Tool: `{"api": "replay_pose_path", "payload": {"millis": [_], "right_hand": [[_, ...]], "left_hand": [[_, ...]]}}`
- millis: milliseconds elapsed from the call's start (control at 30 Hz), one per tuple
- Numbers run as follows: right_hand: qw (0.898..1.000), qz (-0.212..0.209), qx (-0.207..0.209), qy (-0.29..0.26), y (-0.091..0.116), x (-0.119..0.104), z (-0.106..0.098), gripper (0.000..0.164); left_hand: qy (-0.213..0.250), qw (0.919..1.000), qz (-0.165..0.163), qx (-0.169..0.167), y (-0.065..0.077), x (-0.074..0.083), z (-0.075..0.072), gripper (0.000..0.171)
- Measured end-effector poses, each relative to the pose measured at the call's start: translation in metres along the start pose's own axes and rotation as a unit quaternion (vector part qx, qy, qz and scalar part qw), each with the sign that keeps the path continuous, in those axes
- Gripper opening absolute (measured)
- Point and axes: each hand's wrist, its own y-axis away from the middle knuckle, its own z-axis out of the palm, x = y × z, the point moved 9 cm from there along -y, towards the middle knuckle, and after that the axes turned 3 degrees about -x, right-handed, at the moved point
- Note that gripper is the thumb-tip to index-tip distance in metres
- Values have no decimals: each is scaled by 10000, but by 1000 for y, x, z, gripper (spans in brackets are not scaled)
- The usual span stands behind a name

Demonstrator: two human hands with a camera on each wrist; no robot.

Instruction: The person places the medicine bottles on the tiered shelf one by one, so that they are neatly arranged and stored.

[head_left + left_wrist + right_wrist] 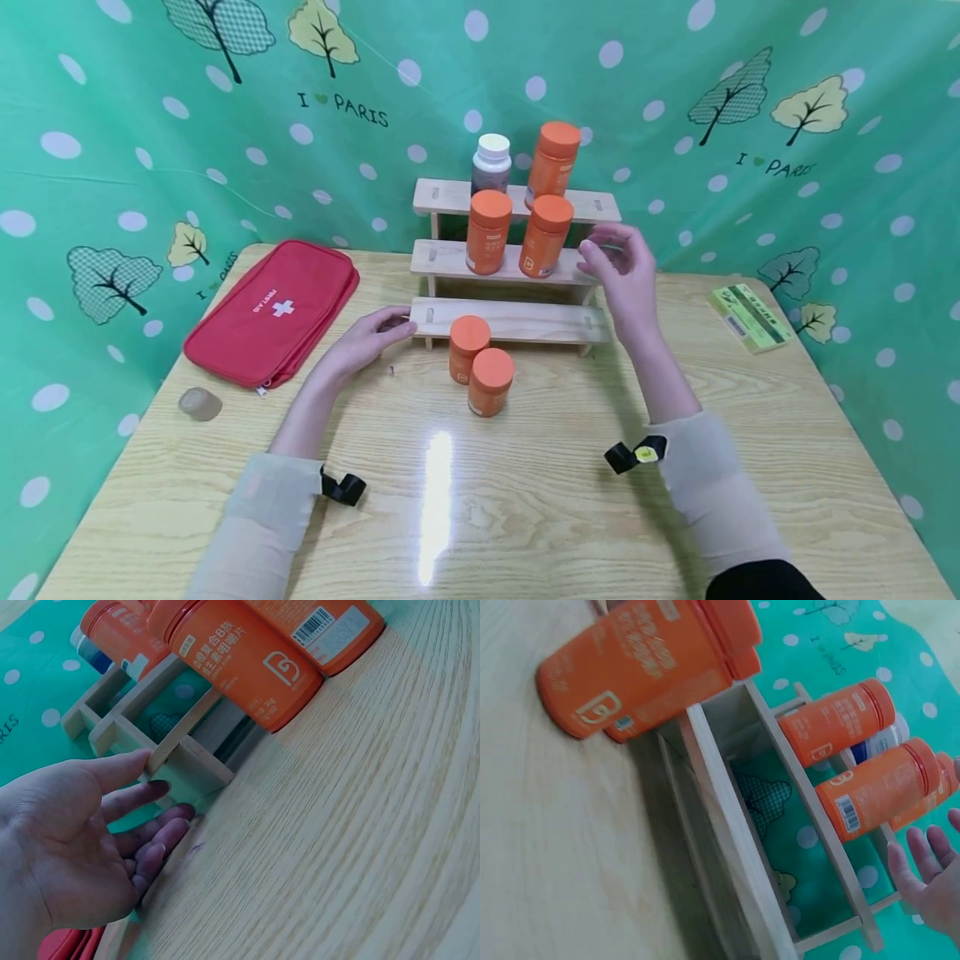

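A three-tier wooden display rack [517,321] stands at the back of the table. My left hand [377,333] holds the left end of its lowest tier, the thumb and index finger at the board's end [174,746]. Beside the right end of the middle tier is my right hand [624,275], fingers loosely bent and nothing in them. An orange bottle [489,233] and another orange bottle [545,237] stand on the middle tier. The top tier bears a white-capped bottle [492,162] and an orange bottle [553,162]. Two orange bottles [491,385] stand on the table in front.
A red first-aid pouch [273,312] lies left of the rack, with a small grey-brown round object [200,404] near it. At the far right lies a green and yellow box [750,318]. Green patterned cloth [360,167] hangs behind the table.
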Motion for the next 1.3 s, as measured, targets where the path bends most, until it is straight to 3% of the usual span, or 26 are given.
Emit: {"api": "replay_pose_path", "payload": {"millis": [167, 367, 600, 933, 1133, 1300], "right_hand": [[9996, -216, -126, 100, 18, 1, 8, 31], [9986, -126, -471, 192, 34, 7, 19, 28], [9908, 129, -1268, 464, 56, 19, 35, 32], [9543, 401, -2852, 797, 81, 33, 69, 40], [9293, 691, -3439, 1154, 91, 41, 81, 48], [9153, 847, -3724, 1283, 98, 46, 87, 51]], "left_hand": [[-8, 10000, -19, -13, 0, 0, 0, 62], [17, 10000, 6, -22, -1, 0, 1, 61], [-14, 10000, -12, -31, -1, 0, 2, 60], [-58, 10000, -75, -1, -1, -2, 0, 64], [-20, 10000, 13, -15, -1, 0, 1, 62], [-62, 10000, -14, -2, -1, 0, 0, 63]]}}
